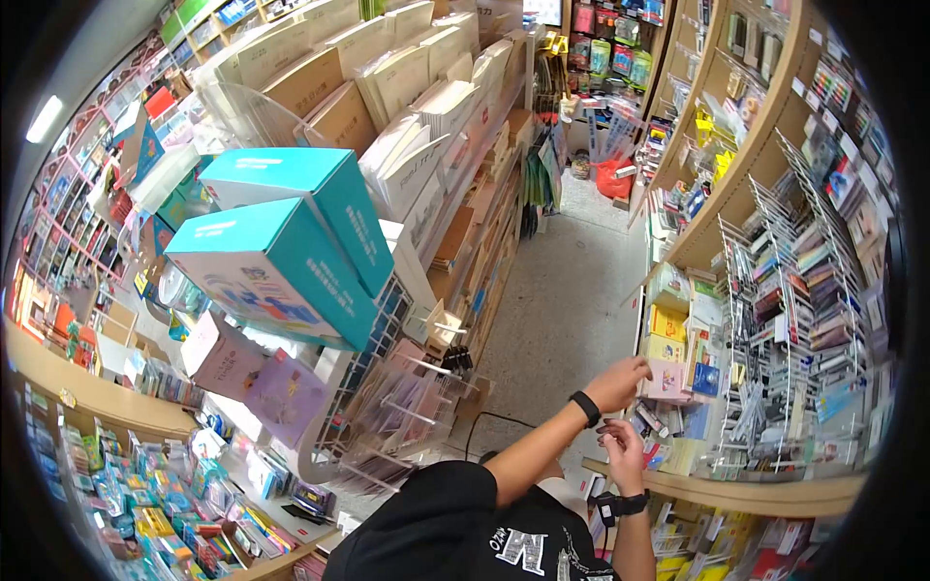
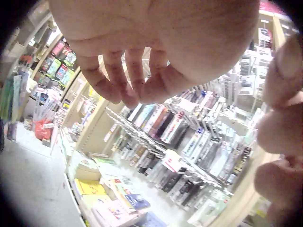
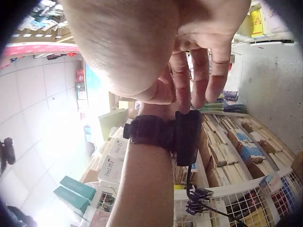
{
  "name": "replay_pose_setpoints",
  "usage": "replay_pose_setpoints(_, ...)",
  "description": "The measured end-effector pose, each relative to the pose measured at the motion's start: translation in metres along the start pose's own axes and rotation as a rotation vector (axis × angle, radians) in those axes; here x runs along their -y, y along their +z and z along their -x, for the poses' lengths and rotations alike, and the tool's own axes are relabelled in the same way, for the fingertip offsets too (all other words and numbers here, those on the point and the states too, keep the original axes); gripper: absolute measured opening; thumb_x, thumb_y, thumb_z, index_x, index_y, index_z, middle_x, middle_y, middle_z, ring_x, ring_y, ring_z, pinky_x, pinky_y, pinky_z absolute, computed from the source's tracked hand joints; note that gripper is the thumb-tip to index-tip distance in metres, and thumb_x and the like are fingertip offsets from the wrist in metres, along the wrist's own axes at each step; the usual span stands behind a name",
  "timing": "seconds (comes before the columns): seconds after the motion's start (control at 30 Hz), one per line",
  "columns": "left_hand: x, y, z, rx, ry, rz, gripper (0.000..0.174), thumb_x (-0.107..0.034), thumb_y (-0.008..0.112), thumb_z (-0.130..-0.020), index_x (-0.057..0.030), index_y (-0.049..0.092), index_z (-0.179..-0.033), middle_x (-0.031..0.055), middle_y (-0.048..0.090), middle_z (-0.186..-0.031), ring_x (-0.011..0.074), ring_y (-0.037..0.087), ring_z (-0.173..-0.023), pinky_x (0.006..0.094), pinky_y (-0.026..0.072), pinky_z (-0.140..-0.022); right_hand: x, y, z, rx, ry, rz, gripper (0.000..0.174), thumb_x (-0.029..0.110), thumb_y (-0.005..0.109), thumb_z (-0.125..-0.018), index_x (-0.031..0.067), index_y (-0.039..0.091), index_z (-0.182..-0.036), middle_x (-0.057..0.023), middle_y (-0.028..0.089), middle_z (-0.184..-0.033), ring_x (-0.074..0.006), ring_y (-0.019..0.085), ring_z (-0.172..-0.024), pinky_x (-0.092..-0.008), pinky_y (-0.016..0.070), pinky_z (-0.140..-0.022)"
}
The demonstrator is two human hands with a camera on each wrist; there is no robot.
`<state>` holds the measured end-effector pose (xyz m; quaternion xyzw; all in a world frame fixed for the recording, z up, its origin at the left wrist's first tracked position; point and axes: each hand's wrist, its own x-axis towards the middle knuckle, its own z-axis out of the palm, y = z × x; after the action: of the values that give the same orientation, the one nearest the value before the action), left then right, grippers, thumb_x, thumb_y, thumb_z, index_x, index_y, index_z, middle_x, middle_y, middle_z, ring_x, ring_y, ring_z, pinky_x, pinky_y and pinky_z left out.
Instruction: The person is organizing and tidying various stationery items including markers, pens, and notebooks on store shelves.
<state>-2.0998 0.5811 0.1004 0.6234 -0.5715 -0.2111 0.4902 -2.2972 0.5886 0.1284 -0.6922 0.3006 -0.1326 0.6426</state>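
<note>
My left hand (image 1: 620, 384) reaches out over the edge of the low shelf, holding nothing. In the left wrist view its fingers (image 2: 135, 78) hang loosely bent below the palm. Close behind it is my right hand (image 1: 626, 451), also holding nothing, with loosely bent fingers (image 3: 201, 75) in the right wrist view. The nearest goods are a pink booklet (image 1: 667, 380), a yellow booklet (image 1: 666, 321) and a dark blue booklet (image 1: 705, 379) on that shelf. Black straps circle both wrists; the left forearm (image 3: 144, 189) crosses below the right hand in the right wrist view.
Racks of packaged pens (image 1: 775, 290) stand right of the hands. A grey-floored aisle (image 1: 552, 290) runs ahead. At left are teal boxes (image 1: 281, 261), a notebook shelf (image 1: 455, 232) and a wire basket (image 1: 387, 310). A wooden shelf edge (image 1: 756, 496) borders the near right.
</note>
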Motion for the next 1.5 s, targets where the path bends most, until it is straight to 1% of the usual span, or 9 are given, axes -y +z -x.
replay_pose_setpoints(0.23, 0.065, -0.055, -0.026, -0.225, -0.138, -0.259, 0.040, 0.007, 0.061, -0.082, -0.0055, 0.067, -0.120, 0.0176, 0.066, -0.120, 0.0424, 0.065, -0.114, 0.0512, 0.0533, -0.100, 0.008, -0.013, -0.075, 0.200, 0.035, -0.020, 0.026, 0.003, 0.064, -0.105, -0.0008, 0.068, -0.130, -0.0106, 0.077, -0.114, -0.0155, 0.072, -0.099, -0.0320, 0.0597, -0.091)
replay_pose_setpoints(0.47, 0.125, -0.152, 0.025, -0.591, -0.370, -0.371, 0.037, -0.002, 0.066, -0.091, -0.0016, 0.066, -0.128, 0.0236, 0.067, -0.125, 0.0445, 0.063, -0.119, 0.0514, 0.0515, -0.106, 0.018, -0.045, -0.149, 0.279, -0.004, 0.043, 0.023, 0.004, 0.065, -0.106, 0.0013, 0.069, -0.128, -0.0074, 0.077, -0.114, -0.0129, 0.071, -0.103, -0.0286, 0.0567, -0.092)
replay_pose_setpoints(0.53, 0.125, -0.165, 0.037, -0.667, -0.542, -0.331, 0.031, -0.007, 0.066, -0.099, 0.0001, 0.065, -0.129, 0.0212, 0.068, -0.124, 0.0409, 0.065, -0.118, 0.0490, 0.0541, -0.102, 0.012, -0.060, -0.175, 0.239, -0.031, 0.038, 0.022, 0.005, 0.064, -0.106, 0.0005, 0.069, -0.127, -0.0073, 0.077, -0.114, -0.0134, 0.071, -0.103, -0.0290, 0.0570, -0.092)
replay_pose_setpoints(0.77, 0.124, -0.187, 0.041, -0.798, -0.765, -0.146, 0.033, -0.016, 0.064, -0.108, 0.0004, 0.063, -0.136, 0.0175, 0.067, -0.129, 0.0331, 0.067, -0.117, 0.0454, 0.0565, -0.100, 0.014, -0.052, -0.235, 0.242, 0.044, -0.085, 0.019, 0.005, 0.062, -0.108, -0.0010, 0.069, -0.124, -0.0091, 0.076, -0.112, -0.0147, 0.072, -0.105, -0.0300, 0.0599, -0.093)
replay_pose_setpoints(1.0, 0.185, -0.207, -0.003, -0.934, -0.685, -0.187, 0.034, -0.017, 0.065, -0.107, 0.0000, 0.064, -0.136, 0.0153, 0.071, -0.126, 0.0288, 0.070, -0.113, 0.0409, 0.0571, -0.096, 0.026, -0.041, -0.293, 0.306, 0.066, -0.063, 0.017, 0.003, 0.062, -0.106, -0.0016, 0.069, -0.121, -0.0105, 0.078, -0.110, -0.0150, 0.073, -0.098, -0.0311, 0.0598, -0.090)
replay_pose_setpoints(1.07, 0.199, -0.214, -0.023, -0.845, -0.794, -0.068, 0.033, -0.017, 0.064, -0.107, 0.0001, 0.064, -0.136, 0.0186, 0.068, -0.133, 0.0344, 0.069, -0.120, 0.0462, 0.0560, -0.101, 0.026, -0.043, -0.314, 0.300, 0.064, -0.028, 0.017, 0.002, 0.063, -0.106, -0.0016, 0.069, -0.121, -0.0107, 0.078, -0.109, -0.0155, 0.073, -0.098, -0.0313, 0.0603, -0.089)
replay_pose_setpoints(1.27, 0.207, -0.234, -0.100, -0.772, -0.570, -0.240, 0.032, -0.014, 0.065, -0.103, 0.0005, 0.065, -0.131, 0.0224, 0.068, -0.130, 0.0429, 0.066, -0.121, 0.0483, 0.0536, -0.102, 0.057, -0.053, -0.385, 0.312, 0.006, 0.049, 0.016, 0.005, 0.063, -0.107, -0.0003, 0.070, -0.121, -0.0101, 0.077, -0.110, -0.0165, 0.074, -0.101, -0.0324, 0.0608, -0.092)
replay_pose_setpoints(1.43, 0.158, -0.285, -0.153, -0.759, -0.194, -0.457, 0.028, -0.005, 0.071, -0.096, -0.0035, 0.069, -0.124, 0.0173, 0.070, -0.123, 0.0392, 0.069, -0.113, 0.0471, 0.0559, -0.099, 0.095, -0.041, -0.465, 0.330, -0.083, 0.017, 0.017, 0.005, 0.065, -0.106, -0.0019, 0.070, -0.120, -0.0098, 0.077, -0.107, -0.0144, 0.070, -0.090, -0.0308, 0.0589, -0.085)
replay_pose_setpoints(1.5, 0.122, -0.299, -0.155, -0.809, -0.159, -0.505, 0.029, -0.002, 0.073, -0.092, -0.0044, 0.071, -0.121, 0.0153, 0.071, -0.120, 0.0373, 0.070, -0.110, 0.0463, 0.0569, -0.097, 0.098, -0.037, -0.487, 0.394, -0.096, 0.016, 0.017, 0.005, 0.065, -0.106, -0.0019, 0.069, -0.121, -0.0098, 0.077, -0.107, -0.0145, 0.070, -0.090, -0.0308, 0.0589, -0.085)
